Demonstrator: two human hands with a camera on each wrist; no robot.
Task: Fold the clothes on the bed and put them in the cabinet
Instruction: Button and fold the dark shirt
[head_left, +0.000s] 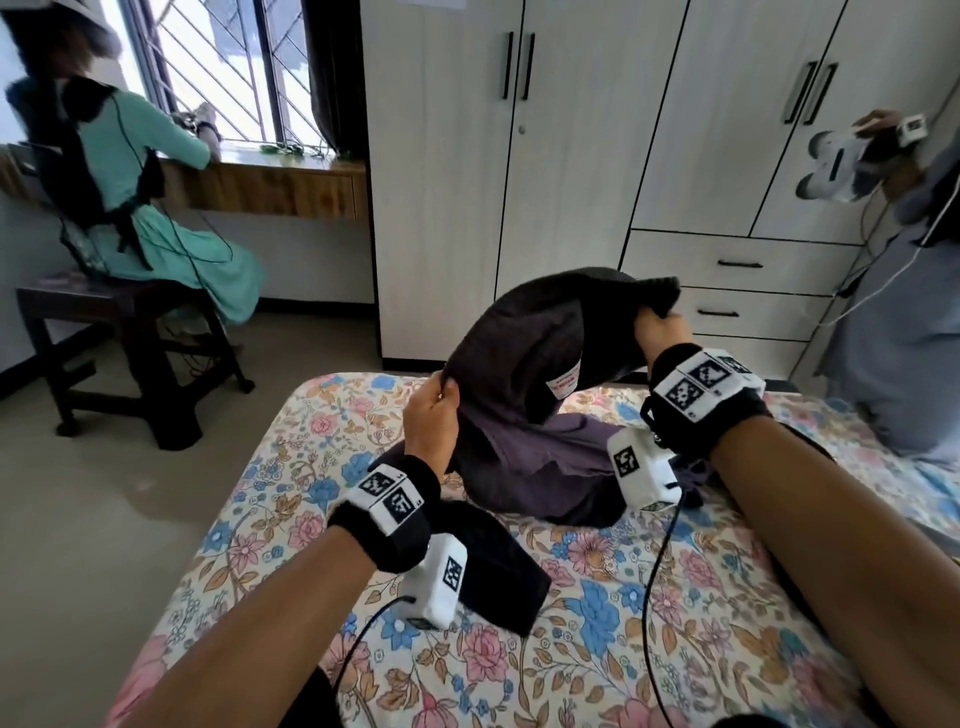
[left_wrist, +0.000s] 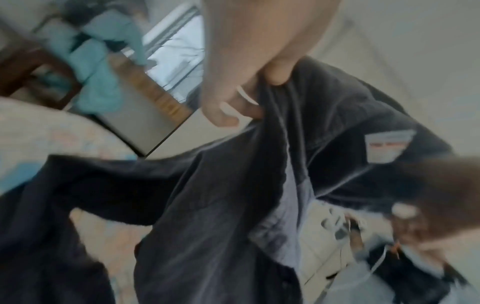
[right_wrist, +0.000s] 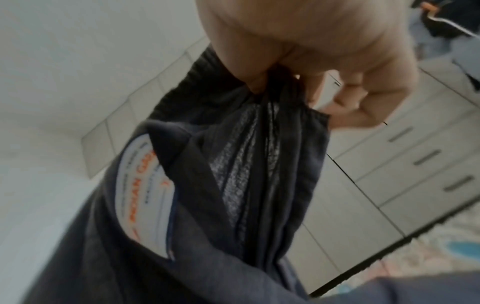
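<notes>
A dark grey garment (head_left: 524, 343) with a white label (head_left: 563, 383) is lifted above the flowered bed (head_left: 597, 587). My left hand (head_left: 431, 415) pinches its left edge, seen close in the left wrist view as thumb and fingers on the dark grey garment (left_wrist: 324, 127). My right hand (head_left: 662, 332) grips a bunched corner higher up; the right wrist view shows the fist closed round the dark cloth (right_wrist: 259, 164). A purple garment (head_left: 550, 462) lies crumpled beneath. A black cloth (head_left: 498, 566) lies flat near my left wrist. The white cabinet (head_left: 571, 171) stands behind, doors closed.
A seated person in a teal dress (head_left: 156, 208) is at a window ledge, far left, on a dark chair (head_left: 130, 353). Another person (head_left: 893, 322) stands at the right by the cabinet drawers (head_left: 737, 291). Bare floor (head_left: 104, 519) lies left of the bed.
</notes>
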